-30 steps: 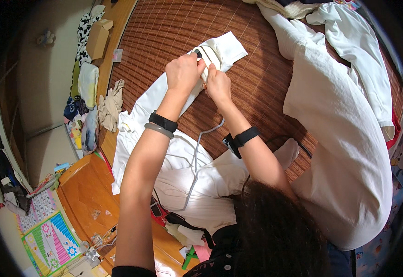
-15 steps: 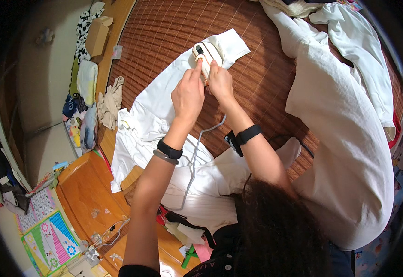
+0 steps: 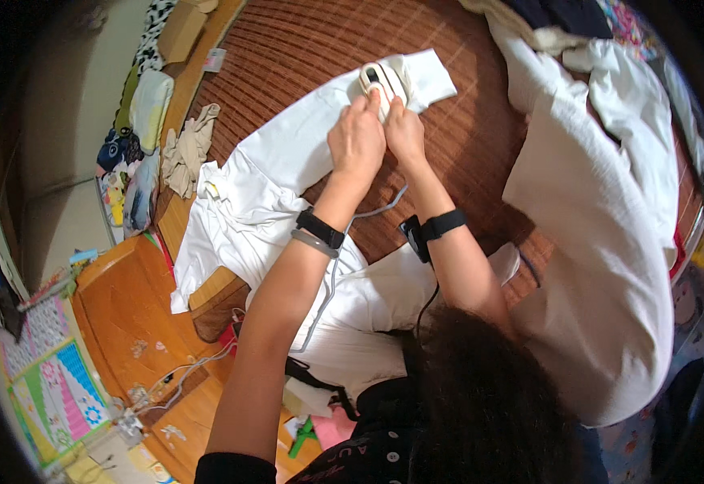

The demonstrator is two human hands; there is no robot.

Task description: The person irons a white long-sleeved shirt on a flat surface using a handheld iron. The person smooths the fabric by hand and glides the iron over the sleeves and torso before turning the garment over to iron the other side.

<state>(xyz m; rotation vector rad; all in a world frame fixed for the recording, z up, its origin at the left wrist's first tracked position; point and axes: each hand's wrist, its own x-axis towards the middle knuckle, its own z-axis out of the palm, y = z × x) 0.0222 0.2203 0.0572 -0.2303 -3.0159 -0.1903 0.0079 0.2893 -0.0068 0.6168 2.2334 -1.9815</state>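
Note:
A small cream-coloured handheld iron with a dark patch on top rests on the sleeve of a white garment, close to the sleeve's end. My left hand is closed on the iron's handle, its index finger stretched along the top. Beside it my right hand grips the same handle from the right, its thumb on top. Much of the handle is hidden under both hands. A grey cord runs over the garment between my forearms. The garment's body lies bunched and creased to the left.
The garment is spread on a brown ribbed mat. A large white cloth lies at the right. On the left are a crumpled beige cloth, a cardboard box and a wooden chair-like panel with cables near it.
The view has turned slightly, so the scene sits differently in the picture. Both hands stay on the iron, which remains near the sleeve's end.

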